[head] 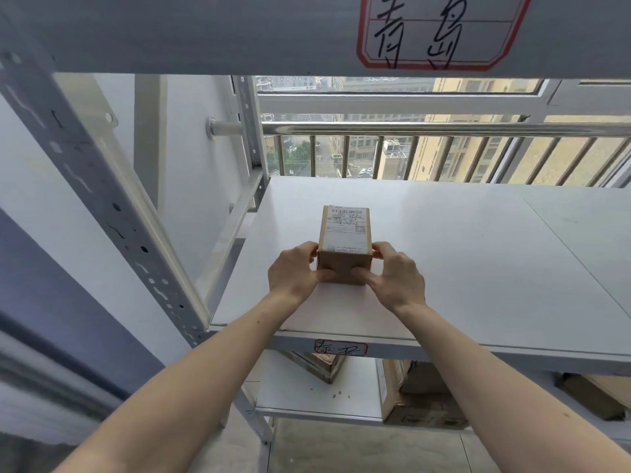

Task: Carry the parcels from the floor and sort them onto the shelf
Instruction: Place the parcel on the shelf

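Observation:
A small brown cardboard parcel [345, 240] with a white shipping label on top rests on the white middle shelf board [478, 254], near its left front part. My left hand [293, 271] grips the parcel's left near corner. My right hand [396, 274] grips its right near corner. Both thumbs press on the near face. A red-bordered handwritten label [340, 348] is stuck on the shelf's front edge just below the parcel.
The upper shelf beam carries a large red-bordered handwritten label [440, 29]. A perforated grey upright [102, 199] stands at the left. On the lower shelf [307, 394] lie several brown parcels [420, 394]. Behind the rack are a window and a metal railing [444, 129].

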`<state>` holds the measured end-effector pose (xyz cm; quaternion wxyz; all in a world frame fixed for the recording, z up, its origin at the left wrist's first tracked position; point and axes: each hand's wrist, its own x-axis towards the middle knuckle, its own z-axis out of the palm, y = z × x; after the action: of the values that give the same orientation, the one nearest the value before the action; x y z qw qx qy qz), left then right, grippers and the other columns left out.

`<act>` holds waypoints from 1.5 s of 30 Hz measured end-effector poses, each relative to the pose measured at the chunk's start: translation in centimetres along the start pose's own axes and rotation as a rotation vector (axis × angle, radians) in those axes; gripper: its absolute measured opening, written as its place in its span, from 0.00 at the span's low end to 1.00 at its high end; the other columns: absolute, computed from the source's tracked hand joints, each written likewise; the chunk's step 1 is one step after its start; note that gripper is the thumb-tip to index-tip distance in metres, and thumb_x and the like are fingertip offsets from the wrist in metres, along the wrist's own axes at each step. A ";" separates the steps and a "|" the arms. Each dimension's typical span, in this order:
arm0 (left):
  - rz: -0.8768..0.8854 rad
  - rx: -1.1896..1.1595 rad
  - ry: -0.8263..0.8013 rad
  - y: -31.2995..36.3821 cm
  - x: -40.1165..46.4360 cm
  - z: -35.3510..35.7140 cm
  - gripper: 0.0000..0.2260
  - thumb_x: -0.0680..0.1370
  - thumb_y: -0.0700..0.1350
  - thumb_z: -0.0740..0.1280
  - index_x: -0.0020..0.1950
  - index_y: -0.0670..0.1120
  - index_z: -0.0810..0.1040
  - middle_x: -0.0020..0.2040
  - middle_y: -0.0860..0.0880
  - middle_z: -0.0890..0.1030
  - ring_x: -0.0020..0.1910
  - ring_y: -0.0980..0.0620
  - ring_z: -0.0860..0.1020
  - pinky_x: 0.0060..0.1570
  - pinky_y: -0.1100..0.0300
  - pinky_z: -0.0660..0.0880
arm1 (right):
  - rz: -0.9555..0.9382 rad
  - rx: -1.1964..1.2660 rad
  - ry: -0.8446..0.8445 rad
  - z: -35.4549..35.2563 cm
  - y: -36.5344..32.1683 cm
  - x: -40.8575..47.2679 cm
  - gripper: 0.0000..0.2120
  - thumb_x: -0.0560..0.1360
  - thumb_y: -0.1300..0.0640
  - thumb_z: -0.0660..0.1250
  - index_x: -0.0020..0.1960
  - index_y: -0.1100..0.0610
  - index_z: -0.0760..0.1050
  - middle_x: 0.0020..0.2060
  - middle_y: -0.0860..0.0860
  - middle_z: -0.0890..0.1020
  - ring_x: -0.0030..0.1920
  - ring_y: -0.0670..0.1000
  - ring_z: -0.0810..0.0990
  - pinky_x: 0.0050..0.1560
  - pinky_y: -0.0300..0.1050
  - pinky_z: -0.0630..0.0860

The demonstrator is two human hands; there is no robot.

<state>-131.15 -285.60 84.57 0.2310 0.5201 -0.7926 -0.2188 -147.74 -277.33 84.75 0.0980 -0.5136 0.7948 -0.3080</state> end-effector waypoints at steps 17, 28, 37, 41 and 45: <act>-0.058 0.001 -0.033 0.0 3.5 0.5 0.20 0.69 0.54 0.76 0.58 0.51 0.80 0.56 0.51 0.86 0.58 0.49 0.82 0.52 0.53 0.78 | 0.052 -0.015 -0.007 0.5 -0.6 3.4 0.25 0.72 0.45 0.73 0.66 0.52 0.74 0.60 0.51 0.83 0.60 0.57 0.80 0.50 0.51 0.76; -0.067 0.012 -0.021 0.2 3.1 0.7 0.25 0.71 0.56 0.75 0.65 0.49 0.76 0.59 0.49 0.84 0.60 0.46 0.81 0.50 0.53 0.76 | 0.068 -0.013 -0.019 0.5 -0.7 3.2 0.27 0.72 0.45 0.73 0.67 0.52 0.72 0.62 0.49 0.82 0.62 0.57 0.79 0.53 0.51 0.75; -0.107 -0.026 0.006 -0.1 1.7 0.7 0.33 0.73 0.55 0.74 0.72 0.44 0.67 0.68 0.46 0.78 0.68 0.44 0.76 0.56 0.49 0.75 | -0.023 -0.009 0.162 1.0 -0.8 1.4 0.34 0.71 0.42 0.73 0.70 0.58 0.68 0.64 0.55 0.79 0.65 0.59 0.76 0.64 0.56 0.66; -0.092 -0.133 0.138 -0.1 0.6 0.1 0.28 0.76 0.53 0.71 0.71 0.44 0.68 0.68 0.47 0.78 0.66 0.47 0.77 0.57 0.50 0.76 | -0.117 0.065 0.315 1.6 -1.4 -0.1 0.27 0.74 0.47 0.71 0.67 0.60 0.70 0.62 0.57 0.78 0.62 0.60 0.76 0.62 0.56 0.68; -0.105 -0.278 0.331 0.3 -1.2 -1.2 0.20 0.80 0.51 0.67 0.69 0.45 0.69 0.62 0.49 0.81 0.53 0.52 0.81 0.47 0.56 0.75 | -0.206 0.184 0.397 2.3 -3.2 -1.6 0.21 0.75 0.50 0.67 0.63 0.61 0.72 0.58 0.57 0.79 0.59 0.59 0.78 0.58 0.55 0.71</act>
<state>-130.23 -284.52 85.49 0.4159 0.5527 -0.6778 -0.2493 -143.52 -277.71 84.57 -0.0454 -0.5102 0.7106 -0.4824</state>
